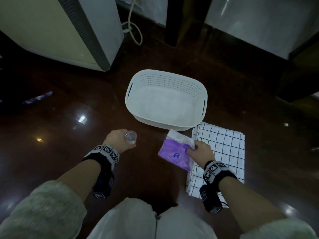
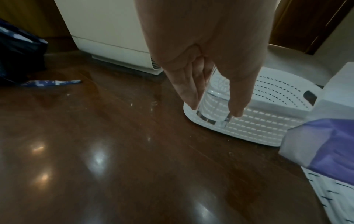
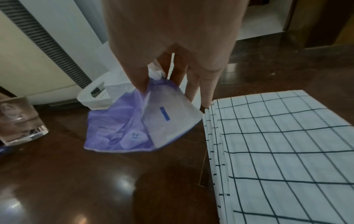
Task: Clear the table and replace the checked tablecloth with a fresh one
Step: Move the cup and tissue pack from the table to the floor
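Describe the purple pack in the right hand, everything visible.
The purple pack is a soft plastic wrapper, purple with a translucent white end and small printed marks. It looks crumpled and hangs tilted. The right hand pinches its upper end, beside the folded checked cloth and just in front of the white basket.

Light is dim and indoor throughout; we record a dark, glossy floor (image 1: 103,109) carrying several small bright glare spots, white and one warm orange, which suggests overhead lamps outside the frame. The white basket (image 1: 165,100) is the brightest surface and looks slightly washed out inside. In the head view we note strong wide-angle bending at the borders and motion blur on the sleeves (image 1: 34,213) at the bottom edge. Both wrist views show the nearest skin large, soft and out of focus. The checked cloth (image 3: 287,151) lines curve toward the edge.
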Demonstrator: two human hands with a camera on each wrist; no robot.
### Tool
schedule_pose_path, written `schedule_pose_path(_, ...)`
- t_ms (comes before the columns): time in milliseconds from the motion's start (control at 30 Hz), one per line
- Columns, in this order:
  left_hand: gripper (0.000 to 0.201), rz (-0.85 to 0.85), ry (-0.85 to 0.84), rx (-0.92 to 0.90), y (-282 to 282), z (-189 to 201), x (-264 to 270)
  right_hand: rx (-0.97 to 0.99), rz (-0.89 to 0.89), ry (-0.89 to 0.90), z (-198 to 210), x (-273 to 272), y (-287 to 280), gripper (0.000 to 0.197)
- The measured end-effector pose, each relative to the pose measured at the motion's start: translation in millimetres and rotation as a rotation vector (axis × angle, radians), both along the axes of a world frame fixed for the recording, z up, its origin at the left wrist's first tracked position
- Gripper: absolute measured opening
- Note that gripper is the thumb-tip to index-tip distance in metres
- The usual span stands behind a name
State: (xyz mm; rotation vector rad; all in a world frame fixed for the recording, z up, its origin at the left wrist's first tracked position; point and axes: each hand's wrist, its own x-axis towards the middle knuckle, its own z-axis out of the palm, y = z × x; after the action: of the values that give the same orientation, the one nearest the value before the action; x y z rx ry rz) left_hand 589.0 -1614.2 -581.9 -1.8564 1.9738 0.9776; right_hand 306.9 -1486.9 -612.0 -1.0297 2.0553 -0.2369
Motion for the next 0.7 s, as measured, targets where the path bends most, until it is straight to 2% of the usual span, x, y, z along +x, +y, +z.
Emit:
schedule_pose_path(167,0.037,-0.019,0.045,-0.040,-18.8,-64.8,-7.3,-0.061,0.119,0.032,-70.1,0.2,-18.3,0.021)
schedule_pose_path(267,0.036,-0.027,0.063,-0.066,-25.8,-87.7,-10.2,-0.164,0.175,0.039,-94.8,5.8,-28.5,0.019)
schedule_pose_path(367,0.036,-0.013,0.072,-0.074,-24.5,-95.8,-9.2,-0.293,0.185,0.140,-100.5,14.5,-31.2,0.016)
schedule_pose_path(467,0.035,0.012,0.088,-0.059,-16.8,-101.2,-6.9,-0.325,0.198,0.248,-104.6,23.2,-30.1,0.013)
schedule_pose_path(600,0.035,0.009,0.105,-0.051,-12.4,-112.2,-9.7,-0.215,0.154,0.171,-106.8,25.5,-30.9,0.021)
schedule_pose_path(700,0.036,0.017,0.109,-0.045,-10.0,-118.5,-16.0,-0.130,0.164,0.199,-107.6,25.3,-25.5,0.022)
